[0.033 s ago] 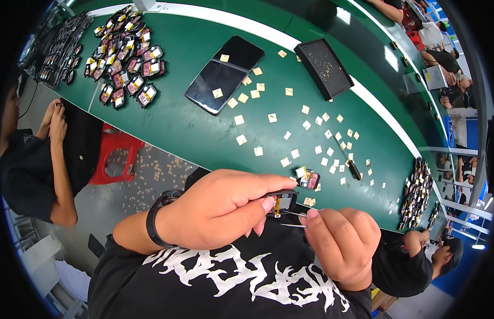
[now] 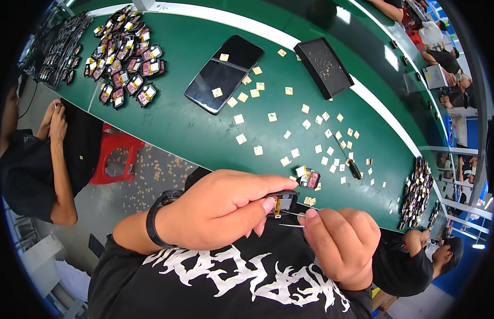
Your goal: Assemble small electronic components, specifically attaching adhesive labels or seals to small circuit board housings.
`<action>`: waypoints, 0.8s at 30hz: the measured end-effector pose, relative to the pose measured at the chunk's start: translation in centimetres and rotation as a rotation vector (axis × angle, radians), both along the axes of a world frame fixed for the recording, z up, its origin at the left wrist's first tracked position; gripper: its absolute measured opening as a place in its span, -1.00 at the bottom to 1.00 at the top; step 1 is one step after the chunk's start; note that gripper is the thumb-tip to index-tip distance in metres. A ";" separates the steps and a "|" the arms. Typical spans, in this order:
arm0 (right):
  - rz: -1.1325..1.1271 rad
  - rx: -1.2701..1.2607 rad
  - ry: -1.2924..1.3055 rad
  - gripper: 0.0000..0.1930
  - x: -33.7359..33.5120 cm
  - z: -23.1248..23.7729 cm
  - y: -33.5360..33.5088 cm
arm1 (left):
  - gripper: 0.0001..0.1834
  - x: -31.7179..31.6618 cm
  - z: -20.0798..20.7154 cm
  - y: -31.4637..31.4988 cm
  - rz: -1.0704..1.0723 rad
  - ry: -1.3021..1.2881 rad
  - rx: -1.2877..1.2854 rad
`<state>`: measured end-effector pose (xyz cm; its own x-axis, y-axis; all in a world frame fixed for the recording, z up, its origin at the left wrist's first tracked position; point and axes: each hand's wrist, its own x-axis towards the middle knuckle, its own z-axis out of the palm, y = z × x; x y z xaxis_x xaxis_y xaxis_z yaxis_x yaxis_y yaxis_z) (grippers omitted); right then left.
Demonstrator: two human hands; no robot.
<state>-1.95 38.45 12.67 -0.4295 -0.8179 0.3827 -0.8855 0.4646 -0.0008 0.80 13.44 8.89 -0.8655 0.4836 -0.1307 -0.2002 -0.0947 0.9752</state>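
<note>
My left hand (image 2: 215, 210), with a black band on its wrist, is closed around a small black-cased electronic device (image 2: 287, 199). The device's open side shows a red circuit board, yellow tape and a pale grey part; fingers cover the rest. In my right hand (image 2: 342, 239) is a pair of metal tweezers (image 2: 292, 226), pinched between thumb and fingers. Their two prongs stand apart. The upper one reaches the device's lower edge, while the lower one is beneath it over my black shirt. A similar open device (image 2: 309, 178) lies on the table just beyond.
Small pale square pieces (image 2: 272, 117) are scattered over the green table (image 2: 167, 127). A black phone (image 2: 225, 74), a black tray (image 2: 324, 69) and a screwdriver (image 2: 354, 169) lie there. Devices are heaped at the far left (image 2: 124, 53) and right (image 2: 417, 194). Co-workers sit on both sides.
</note>
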 end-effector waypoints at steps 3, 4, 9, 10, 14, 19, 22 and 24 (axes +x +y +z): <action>0.061 -0.009 0.026 -0.84 0.0 -0.4 -0.1 | -0.56 0.2 -0.1 0.3 -0.018 0.000 0.012; 0.058 -0.009 0.022 -0.84 0.0 -0.5 -0.1 | -0.56 0.2 -0.1 0.4 -0.021 -0.003 0.012; 0.096 -0.062 0.007 -0.81 0.3 -0.9 0.1 | -0.57 0.3 0.2 0.6 -0.035 -0.054 0.039; 0.091 -0.064 0.003 -0.81 0.4 -1.0 0.2 | -0.57 0.4 0.1 0.7 -0.040 -0.058 0.038; 0.116 -0.074 0.009 -0.79 0.4 -0.8 0.2 | -0.60 0.7 -0.2 1.0 0.007 -0.040 0.068; 0.130 -0.091 -0.012 -0.81 0.7 -0.6 0.3 | -0.61 0.8 0.3 1.1 0.002 -0.023 0.043; 0.136 -0.119 -0.019 -0.83 0.8 -0.8 0.3 | -0.61 0.9 0.3 1.0 0.003 0.009 0.033; 0.158 -0.130 -0.042 -0.83 0.7 -0.9 0.4 | -0.60 1.0 0.1 1.0 0.014 0.065 0.010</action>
<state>-1.22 38.88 11.81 -0.3180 -0.8210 0.4741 -0.9451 0.3139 -0.0903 1.83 14.46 9.01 -0.8789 0.4720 -0.0689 -0.1347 -0.1069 0.9851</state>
